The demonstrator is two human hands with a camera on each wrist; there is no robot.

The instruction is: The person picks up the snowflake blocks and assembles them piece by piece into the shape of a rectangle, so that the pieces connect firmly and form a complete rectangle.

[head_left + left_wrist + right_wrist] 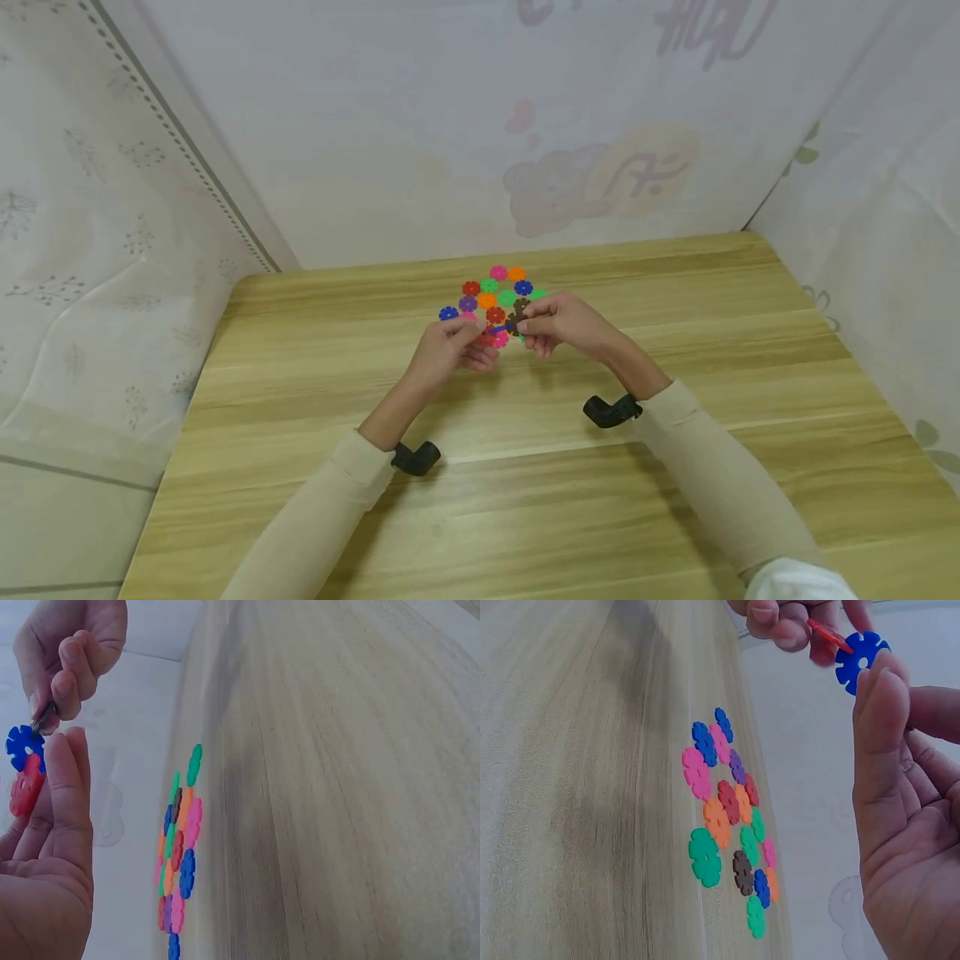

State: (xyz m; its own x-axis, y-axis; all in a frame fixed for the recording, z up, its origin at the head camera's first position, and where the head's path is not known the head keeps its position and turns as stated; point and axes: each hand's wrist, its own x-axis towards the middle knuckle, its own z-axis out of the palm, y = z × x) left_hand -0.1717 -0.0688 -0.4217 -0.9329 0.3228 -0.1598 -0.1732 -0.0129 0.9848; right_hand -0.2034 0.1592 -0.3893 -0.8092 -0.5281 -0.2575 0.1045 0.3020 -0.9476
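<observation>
Trio of discs [851, 667], held aloft by both hands

Clock reference: head view, centred on the round, dark-blue notched plastic disc [18, 746] between the hands; 12 points away from the person.

Left hand [453, 346], between 8 and 9 o'clock: thumb and fingers together, clamped on a round, red notched plastic disc [28, 796]. Right hand [566, 323], 3 o'clock: fingertips together, pinching a round, dark-brown notched plastic disc [513, 327], which appears edge-on in the left wrist view. Blue disc sits between the other two. Red meets its rim at an angle; brown touches its opposite side. Depth of slot engagement: cannot tell.

All three are off the wood-grain table [487, 517]. Wrist views show further discs lying flat on it in a loose cluster.

Cluster positions: pink flower-edged disc [498, 273] and orange flower-edged disc [517, 273] near 12; second dark-blue disc [523, 287] at 1; purple disc [468, 304] at 10; third dark-blue disc [448, 314] between 9 and 10.

Black curved wrist mounts [416, 458] stand at 7 and 4 o'clock, beside beige sleeves [727, 475]. Pale backdrop with a printed bear [555, 192] hangs beyond the table's far edge, between 12 and 1.
</observation>
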